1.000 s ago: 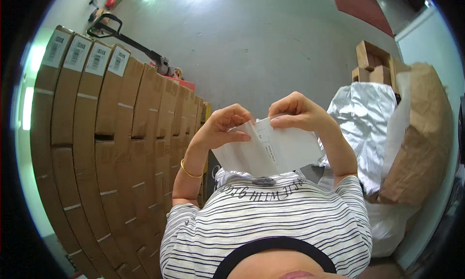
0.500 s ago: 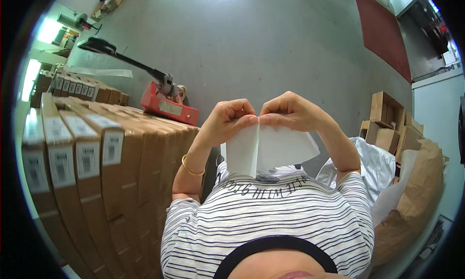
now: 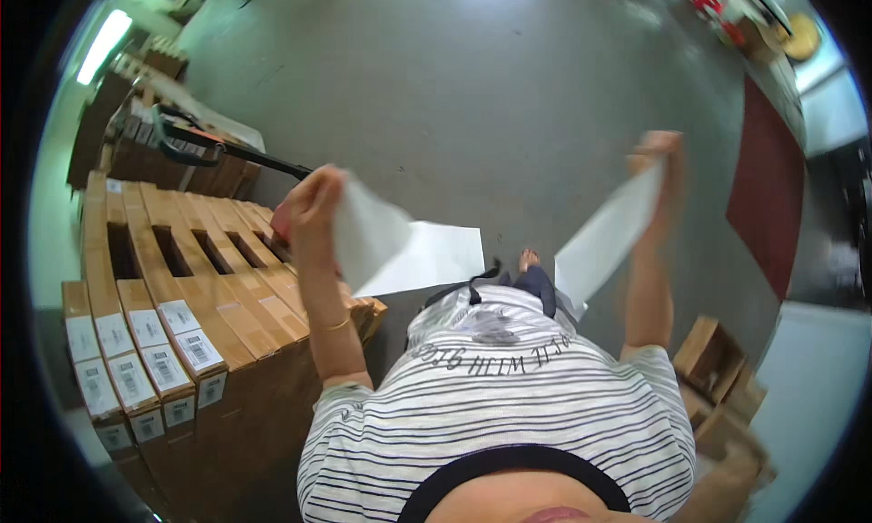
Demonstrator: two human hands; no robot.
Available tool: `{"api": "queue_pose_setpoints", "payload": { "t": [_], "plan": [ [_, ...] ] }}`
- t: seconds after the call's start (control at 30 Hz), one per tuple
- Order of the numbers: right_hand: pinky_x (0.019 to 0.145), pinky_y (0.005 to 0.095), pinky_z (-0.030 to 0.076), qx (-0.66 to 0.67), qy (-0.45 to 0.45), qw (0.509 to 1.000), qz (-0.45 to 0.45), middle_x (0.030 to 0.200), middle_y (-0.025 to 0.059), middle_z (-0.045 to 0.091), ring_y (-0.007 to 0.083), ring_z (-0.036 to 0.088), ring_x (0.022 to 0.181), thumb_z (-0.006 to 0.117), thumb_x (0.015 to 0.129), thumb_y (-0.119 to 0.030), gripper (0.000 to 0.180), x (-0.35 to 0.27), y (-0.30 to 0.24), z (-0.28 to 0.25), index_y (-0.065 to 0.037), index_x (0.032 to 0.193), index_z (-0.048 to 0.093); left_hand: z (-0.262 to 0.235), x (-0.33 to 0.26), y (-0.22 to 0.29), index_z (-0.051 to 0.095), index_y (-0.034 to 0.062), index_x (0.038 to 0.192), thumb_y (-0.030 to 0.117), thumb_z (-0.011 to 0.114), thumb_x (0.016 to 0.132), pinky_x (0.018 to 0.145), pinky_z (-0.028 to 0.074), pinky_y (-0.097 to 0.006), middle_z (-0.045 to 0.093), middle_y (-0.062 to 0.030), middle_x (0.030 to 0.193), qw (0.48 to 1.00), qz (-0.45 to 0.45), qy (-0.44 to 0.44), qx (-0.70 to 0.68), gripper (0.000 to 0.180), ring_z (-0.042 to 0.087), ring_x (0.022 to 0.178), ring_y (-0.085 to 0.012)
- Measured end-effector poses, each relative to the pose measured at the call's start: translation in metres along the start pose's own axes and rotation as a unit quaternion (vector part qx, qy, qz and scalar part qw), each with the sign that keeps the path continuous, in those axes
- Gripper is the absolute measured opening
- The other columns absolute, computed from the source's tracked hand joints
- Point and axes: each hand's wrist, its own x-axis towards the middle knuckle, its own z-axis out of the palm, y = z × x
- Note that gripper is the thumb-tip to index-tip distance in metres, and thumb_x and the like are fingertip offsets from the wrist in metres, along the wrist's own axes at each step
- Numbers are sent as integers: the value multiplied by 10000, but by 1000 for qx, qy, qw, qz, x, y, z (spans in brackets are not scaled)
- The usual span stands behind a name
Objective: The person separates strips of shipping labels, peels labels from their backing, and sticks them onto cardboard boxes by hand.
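My left hand (image 3: 315, 200) is raised beside the row of cartons, its fingers closed on a white paper sheet (image 3: 371, 230). Behind or below that sheet a second flat white piece (image 3: 440, 255) stretches toward the middle; whether the two are joined I cannot tell. Well apart on the other side, my right hand (image 3: 661, 155) grips the top of a narrower white paper piece (image 3: 607, 228), which slants down toward my waist. Motion blurs both hands and the papers. A thin yellow bracelet (image 3: 339, 326) circles my left wrist.
Upright brown cartons (image 3: 227, 314) with white labels stand close on my left. A black handle (image 3: 263, 159) of a red trolley rises behind them. Opened cardboard boxes (image 3: 713, 364) lie to my right. Farther off, a dark red mat (image 3: 767, 187) covers part of the grey floor (image 3: 490, 114).
My hands, together on the paper before, have moved wide apart, each with white paper in it. My view has turned, and the cartons and trolley appear shifted.
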Motion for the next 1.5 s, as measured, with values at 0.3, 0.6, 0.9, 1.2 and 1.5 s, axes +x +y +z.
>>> {"api": "queue_pose_setpoints", "payload": {
  "t": [0.3,0.6,0.9,1.2,1.5],
  "plan": [
    [547,217,296,-492,44,865,-89,728,-56,472,43,409,646,589,945,-301,258,269,37,-8,-90,801,627,-80,46,-32,596,130,827,440,598,918,499,425,-209,538,39,657,953,-15,269,-142,323,503,554,-63],
    [447,231,207,-323,-269,891,172,577,-57,358,39,310,499,484,780,-187,133,419,308,132,-80,738,549,-133,206,-92,533,117,724,479,615,905,474,290,-171,485,95,611,977,22,198,-78,413,415,536,14],
    [652,181,376,-374,-224,882,179,815,-72,544,23,472,747,599,900,-117,69,621,464,124,-72,950,615,-196,445,-89,502,116,690,496,644,879,470,269,-184,433,105,607,976,52,185,-101,446,374,562,18],
    [624,169,404,-319,-165,914,188,806,-70,564,14,483,712,586,922,-131,98,856,672,144,-70,989,625,-293,665,-116,435,86,645,497,630,882,491,280,-217,422,42,634,971,109,206,-54,513,374,586,-48],
    [597,200,395,-262,-370,828,329,772,-33,544,44,483,686,519,837,-87,104,942,982,404,-52,893,599,-439,751,-139,550,63,699,531,624,873,497,347,-237,464,47,625,857,-12,510,67,505,424,565,-53]
  ]
}}
